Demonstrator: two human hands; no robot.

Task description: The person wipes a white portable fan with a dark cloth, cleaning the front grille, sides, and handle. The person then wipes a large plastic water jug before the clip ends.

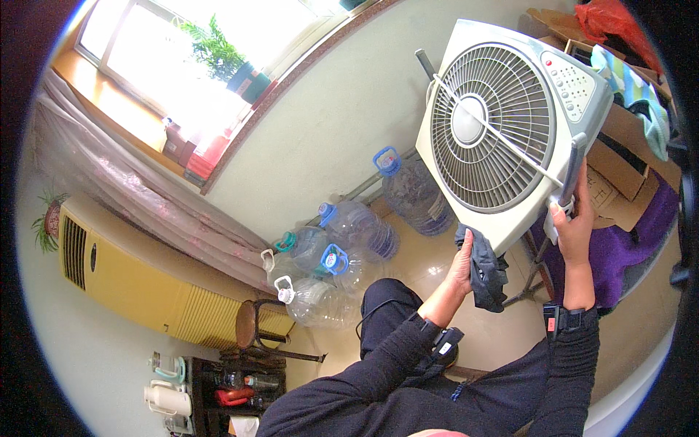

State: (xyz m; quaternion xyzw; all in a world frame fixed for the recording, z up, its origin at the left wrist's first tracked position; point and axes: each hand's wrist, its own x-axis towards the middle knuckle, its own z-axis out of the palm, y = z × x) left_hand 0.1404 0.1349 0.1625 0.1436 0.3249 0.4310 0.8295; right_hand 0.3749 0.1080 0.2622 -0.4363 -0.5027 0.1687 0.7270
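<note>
A white box fan (494, 224) with a round grey grille is held up, tilted, in front of me. Its control panel (569, 87) has a red button and several grey ones. My left hand (463, 265) holds a dark cloth (487, 276) against the lower corner of the housing; its fingers are partly hidden behind the cloth and the fan. With my right hand (574, 226) I grip the fan's side near the base of a grey stand leg (572, 166). A second grey leg (425, 64) sticks out at the opposite side.
Several large clear plastic water bottles (322, 303) stand on the floor by the wall. Opened cardboard boxes (622, 191) and a purple cloth (650, 235) are at the right. A round stool (247, 324) stands beside the yellow floor-standing air conditioner (142, 284). A potted plant (248, 82) sits on the windowsill.
</note>
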